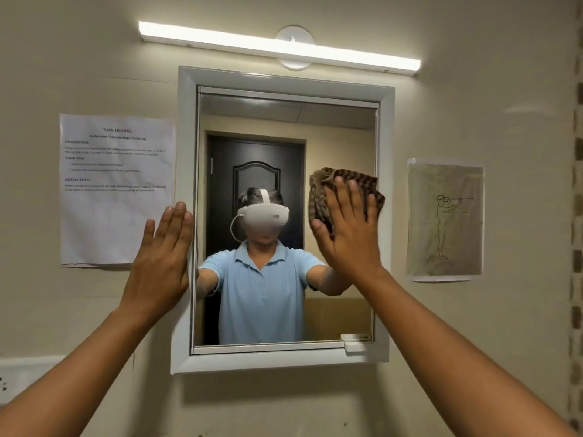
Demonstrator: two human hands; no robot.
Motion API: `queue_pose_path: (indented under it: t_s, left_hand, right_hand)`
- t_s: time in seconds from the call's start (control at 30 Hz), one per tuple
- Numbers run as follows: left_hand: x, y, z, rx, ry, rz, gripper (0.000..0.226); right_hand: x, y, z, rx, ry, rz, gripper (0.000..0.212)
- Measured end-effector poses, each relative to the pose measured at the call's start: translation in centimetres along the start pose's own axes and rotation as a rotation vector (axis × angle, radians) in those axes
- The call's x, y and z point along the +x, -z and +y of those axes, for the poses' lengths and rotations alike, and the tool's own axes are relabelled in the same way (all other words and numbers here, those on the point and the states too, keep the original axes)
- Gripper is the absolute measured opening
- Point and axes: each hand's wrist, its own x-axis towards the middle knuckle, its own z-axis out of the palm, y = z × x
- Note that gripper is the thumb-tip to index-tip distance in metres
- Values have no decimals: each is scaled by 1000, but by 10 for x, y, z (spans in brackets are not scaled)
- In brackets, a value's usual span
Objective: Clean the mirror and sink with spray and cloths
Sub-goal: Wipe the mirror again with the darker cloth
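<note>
A white-framed mirror (285, 127) hangs on the beige wall ahead, reflecting a person in a light blue shirt and a dark door. My right hand (350, 228) presses a brown checked cloth (321, 184) flat against the right side of the glass, fingers straight and spread. My left hand (164, 250) lies flat with straight fingers against the mirror's left frame edge and the wall. The sink and any spray bottle are out of sight.
A printed task sheet (116, 190) is taped to the wall left of the mirror. A line drawing on paper (444, 219) hangs to the right. A lit tube light (277, 45) runs above the mirror. A white socket plate (22, 376) sits low left.
</note>
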Motion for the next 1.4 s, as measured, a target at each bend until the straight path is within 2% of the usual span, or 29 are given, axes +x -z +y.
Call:
queue_pose_path:
  t_s: [0.2,0.33,0.53,0.93,1.0,1.1,1.3,1.4]
  left_hand:
    - [-3,2,3,28,18,-31,70]
    - [-7,2,4,36,16,-49,72]
    - [-13,-2,6,7,37,-74,64]
    - [-28,-7,4,-110,11,-50,65]
    - [-29,-7,2,-143,16,-48,64]
    - [-32,-8,-1,-160,7,-54,67]
    - [-41,-10,2,-161,5,-48,62]
    - [-42,-10,3,-119,8,-30,72]
  right_hand:
    - [-38,-8,7,27,-166,51,67]
    - [-79,-19,-11,66,-285,49,69]
    - [-108,-31,-57,80,-356,3,71]
    - [-52,-30,-207,152,12,-72,68]
    - [-49,-33,-222,150,28,-70,69]
    - [-54,-35,-221,140,55,-82,69]
    - [-88,-38,-191,83,308,-115,68]
    - [-100,-38,-161,53,385,-100,65]
